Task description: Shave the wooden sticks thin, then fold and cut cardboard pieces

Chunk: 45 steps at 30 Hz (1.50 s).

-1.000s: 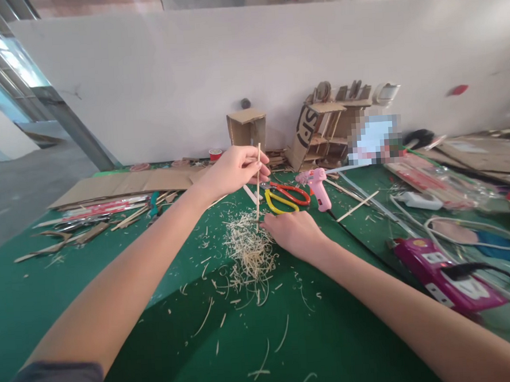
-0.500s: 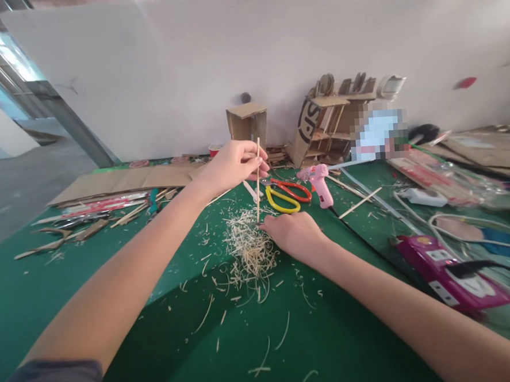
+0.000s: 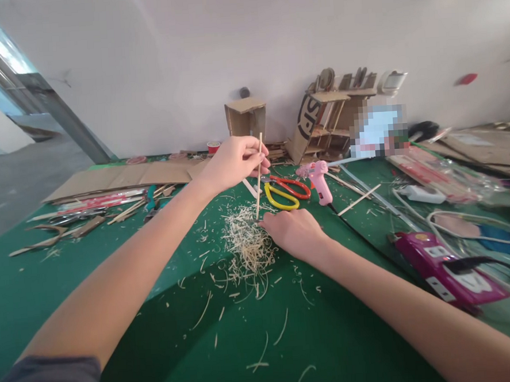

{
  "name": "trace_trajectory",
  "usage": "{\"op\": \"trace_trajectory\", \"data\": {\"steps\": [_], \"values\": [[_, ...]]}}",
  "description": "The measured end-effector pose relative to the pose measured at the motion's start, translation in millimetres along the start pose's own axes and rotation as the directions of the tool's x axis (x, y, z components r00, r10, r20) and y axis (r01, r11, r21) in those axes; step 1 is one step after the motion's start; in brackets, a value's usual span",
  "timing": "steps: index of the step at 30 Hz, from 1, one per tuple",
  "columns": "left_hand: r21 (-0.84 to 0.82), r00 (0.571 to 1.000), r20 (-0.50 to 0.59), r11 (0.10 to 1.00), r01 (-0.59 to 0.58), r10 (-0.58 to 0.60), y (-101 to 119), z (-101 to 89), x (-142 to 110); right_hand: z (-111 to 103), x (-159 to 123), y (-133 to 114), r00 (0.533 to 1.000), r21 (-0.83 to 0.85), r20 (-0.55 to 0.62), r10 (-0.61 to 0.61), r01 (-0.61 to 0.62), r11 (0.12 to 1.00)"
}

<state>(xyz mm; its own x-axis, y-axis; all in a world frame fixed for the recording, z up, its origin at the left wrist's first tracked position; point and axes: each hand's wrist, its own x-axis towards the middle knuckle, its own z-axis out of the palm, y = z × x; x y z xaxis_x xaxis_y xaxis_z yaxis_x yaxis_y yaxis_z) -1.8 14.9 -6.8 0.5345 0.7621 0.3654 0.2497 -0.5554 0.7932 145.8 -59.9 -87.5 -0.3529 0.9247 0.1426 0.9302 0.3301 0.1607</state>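
My left hand point(image 3: 246, 157) pinches a thin wooden stick point(image 3: 260, 182) near its upper end, holding it nearly upright with a slight tilt. The stick's lower end meets the thumb side of my right hand point(image 3: 292, 230), whose fingers are closed just above the table. Something small and dark shows at those fingertips, but the hand hides what it is. Below the stick lies a heap of pale wood shavings point(image 3: 250, 252). Just beyond my right hand rest scissors point(image 3: 283, 202) with one yellow and one red handle.
A pink glue gun point(image 3: 321, 185) stands right of the scissors, its cord running toward a magenta power strip point(image 3: 448, 271). Cardboard structures point(image 3: 245, 106) stand against the wall. Flat cardboard point(image 3: 120, 179), sticks and pliers point(image 3: 151, 200) lie at left. Loose shavings dot the green table point(image 3: 196, 367).
The stick's top leans slightly farther right, and my left hand has shifted a little with it. My right hand stays by the lower end. The camera view has tilted slightly down.
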Motion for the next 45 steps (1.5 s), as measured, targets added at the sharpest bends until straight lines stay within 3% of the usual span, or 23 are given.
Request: {"op": "trace_trajectory", "data": {"steps": [6,12,17,19,23,28,30,34,36,39,43,45], "values": [[0.031,1.0,0.014,1.0,-0.006,0.005,4.2,0.8,-0.9,-13.5,9.1,11.1,0.974,-0.043,-0.194,0.121,-0.132,0.99],[0.026,1.0,0.001,1.0,0.004,-0.004,3.5,0.3,-0.5,0.2,1.7,3.0,1.0,-0.031,0.014,-0.012,0.013,0.999],[0.019,1.0,0.006,1.0,-0.006,0.006,5.4,1.3,-1.0,-12.9,5.8,10.9,0.976,-0.093,-0.191,0.1,-0.119,0.989],[0.022,1.0,0.008,1.0,-0.016,0.016,6.3,1.7,-1.4,-19.8,8.8,15.4,0.967,-0.103,-0.214,0.137,-0.162,0.981],[0.029,1.0,0.004,1.0,-0.005,0.005,5.5,1.9,-1.4,-15.5,6.4,13.7,0.981,-0.07,-0.153,0.123,-0.135,0.988],[0.016,1.0,0.0,1.0,-0.009,0.009,2.8,0.4,-1.0,4.1,-1.9,2.1,0.998,-0.013,0.068,-0.01,0.011,1.0],[0.009,1.0,0.002,1.0,-0.005,0.005,2.5,-0.4,-0.8,4.5,-1.8,2.2,0.999,-0.011,0.052,-0.013,0.013,1.0],[0.001,1.0,0.006,1.0,-0.004,0.004,1.9,-0.7,-0.3,-8.4,3.9,11.6,0.982,-0.069,-0.152,0.113,-0.124,0.99],[0.004,1.0,0.005,1.0,-0.013,0.013,1.2,-0.3,-0.1,-14.2,6.3,15.8,0.97,-0.09,-0.191,0.151,-0.171,0.981],[0.005,1.0,-0.013,1.0,-0.01,0.01,0.4,0.5,0.1,-14.4,5.3,15.3,0.976,-0.085,-0.159,0.149,-0.164,0.983],[-0.021,0.999,-0.015,0.999,0.029,-0.029,2.0,0.1,-0.4,-6.0,-1.4,6.3,0.999,-0.026,0.023,0.029,-0.029,0.999],[-0.025,0.999,-0.009,0.999,0.037,-0.037,3.3,-0.5,-0.9,-4.4,-2.6,3.9,0.998,-0.01,0.055,-0.013,0.013,1.0]]}}
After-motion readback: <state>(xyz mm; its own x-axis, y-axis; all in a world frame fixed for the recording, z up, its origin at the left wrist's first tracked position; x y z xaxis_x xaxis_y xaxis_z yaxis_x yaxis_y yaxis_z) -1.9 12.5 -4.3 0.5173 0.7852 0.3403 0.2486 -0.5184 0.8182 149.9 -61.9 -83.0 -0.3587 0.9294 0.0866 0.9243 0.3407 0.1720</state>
